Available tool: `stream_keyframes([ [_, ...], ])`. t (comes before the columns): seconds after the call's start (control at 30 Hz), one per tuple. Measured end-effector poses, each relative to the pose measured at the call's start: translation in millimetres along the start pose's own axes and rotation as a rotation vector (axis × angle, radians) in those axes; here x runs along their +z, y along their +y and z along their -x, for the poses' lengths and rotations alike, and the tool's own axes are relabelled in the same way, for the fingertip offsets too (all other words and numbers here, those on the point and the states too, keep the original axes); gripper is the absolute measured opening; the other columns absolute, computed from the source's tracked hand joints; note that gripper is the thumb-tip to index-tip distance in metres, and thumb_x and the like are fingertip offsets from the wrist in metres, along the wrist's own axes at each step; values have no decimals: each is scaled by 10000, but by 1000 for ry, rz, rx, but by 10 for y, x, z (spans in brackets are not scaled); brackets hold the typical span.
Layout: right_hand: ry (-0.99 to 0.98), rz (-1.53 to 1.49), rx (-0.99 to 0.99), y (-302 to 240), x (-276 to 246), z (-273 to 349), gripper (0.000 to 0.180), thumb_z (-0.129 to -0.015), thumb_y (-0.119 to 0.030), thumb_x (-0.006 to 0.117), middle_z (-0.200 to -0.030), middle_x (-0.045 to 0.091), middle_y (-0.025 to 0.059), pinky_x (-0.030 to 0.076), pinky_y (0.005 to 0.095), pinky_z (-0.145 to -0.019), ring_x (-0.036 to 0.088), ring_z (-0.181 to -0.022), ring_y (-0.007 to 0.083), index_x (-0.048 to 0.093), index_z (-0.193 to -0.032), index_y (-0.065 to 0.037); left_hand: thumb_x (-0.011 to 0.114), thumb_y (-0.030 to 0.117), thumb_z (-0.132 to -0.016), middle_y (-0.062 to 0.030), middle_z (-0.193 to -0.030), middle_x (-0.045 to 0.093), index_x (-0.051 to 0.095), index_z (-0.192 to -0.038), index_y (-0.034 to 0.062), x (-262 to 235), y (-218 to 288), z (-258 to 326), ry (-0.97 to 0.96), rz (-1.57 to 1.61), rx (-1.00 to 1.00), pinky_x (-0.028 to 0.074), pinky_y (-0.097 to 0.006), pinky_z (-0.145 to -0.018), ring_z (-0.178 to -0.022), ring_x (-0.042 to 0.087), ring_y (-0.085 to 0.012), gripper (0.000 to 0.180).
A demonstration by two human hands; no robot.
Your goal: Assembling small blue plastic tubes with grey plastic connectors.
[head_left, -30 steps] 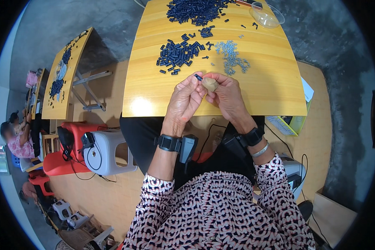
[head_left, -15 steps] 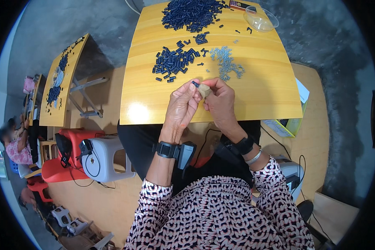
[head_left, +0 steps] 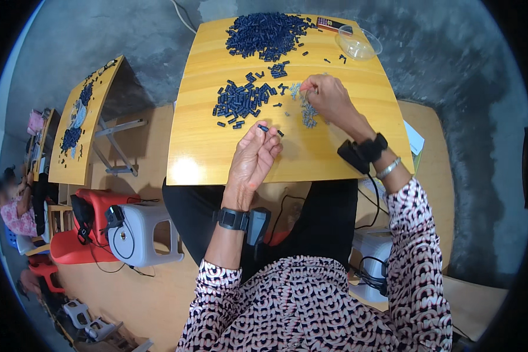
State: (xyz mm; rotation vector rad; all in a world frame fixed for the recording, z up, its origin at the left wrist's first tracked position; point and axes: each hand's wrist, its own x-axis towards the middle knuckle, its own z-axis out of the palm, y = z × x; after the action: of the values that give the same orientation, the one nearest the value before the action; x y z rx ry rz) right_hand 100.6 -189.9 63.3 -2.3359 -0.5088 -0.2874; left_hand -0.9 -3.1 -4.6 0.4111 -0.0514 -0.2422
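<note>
A small dark-blue piece (head_left: 263, 127) sits pinched between the thumb and fingertips of the left hand (head_left: 253, 159), held just above the table (head_left: 205, 146) near the middle of its near half. It looks like a short, stiff plastic part, light enough to need almost no force; being so small and smooth, it would likely slip or flick away if squeezed at one end, so the safest hold seems to be across its short sides, with the ends left free. Another loose dark piece (head_left: 280, 133) lies on the table just beside those fingertips.

The right hand (head_left: 328, 97) reaches farther out, its fingers curled down and closing on something in a scatter of pale grey-blue bits (head_left: 306, 110) right of the table's centre; what exactly it pinches is too small to tell. Left of that scatter lies a loose cluster of dark-blue pieces (head_left: 240, 100), and a much larger heap (head_left: 267, 35) fills the far edge. A clear shallow plastic bowl (head_left: 358, 44) stands at the far right corner. Both wrists carry black bands.
</note>
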Motion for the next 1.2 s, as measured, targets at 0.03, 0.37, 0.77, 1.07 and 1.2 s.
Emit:
stream_keyframes([
  [0.03,-63,38,30,52,-6,-88,166,-758,-89,535,-825,636,218,493,411,-690,611,-739,351,639,-824,22,561,151,-905,-60,-951,610,572,-1037,81,-3,0,-1,-5,-19,7,458,-253,-732,-785,540,-114,150],
  [0.37,-49,196,-197,219,237,-481,161,-755,-80,527,-801,633,220,474,419,-682,599,-753,342,628,-787,42,578,139,-889,-27,-877,594,576,-1012,93,50,11,10,66,-80,-3,416,-241,-689,-728,493,-101,131],
  [0.77,-135,181,-114,242,385,-494,134,-744,-79,580,-827,638,210,473,433,-719,556,-830,348,674,-765,15,585,151,-887,-25,-897,596,579,-1028,95,65,8,27,53,-59,-3,410,-244,-693,-734,490,-100,152],
  [1.07,-104,226,-201,295,409,-515,160,-738,-80,552,-791,642,203,476,417,-704,563,-787,340,670,-767,24,588,158,-887,-27,-898,594,567,-1036,87,74,16,24,50,-62,-1,410,-242,-698,-739,491,-100,166],
  [1.2,-106,-17,-99,207,275,-462,188,-724,-73,535,-644,612,142,452,348,-560,546,-553,239,657,-811,40,586,158,-888,-26,-896,590,564,-1033,84,52,5,15,32,-36,1,413,-243,-698,-732,485,-103,165],
])
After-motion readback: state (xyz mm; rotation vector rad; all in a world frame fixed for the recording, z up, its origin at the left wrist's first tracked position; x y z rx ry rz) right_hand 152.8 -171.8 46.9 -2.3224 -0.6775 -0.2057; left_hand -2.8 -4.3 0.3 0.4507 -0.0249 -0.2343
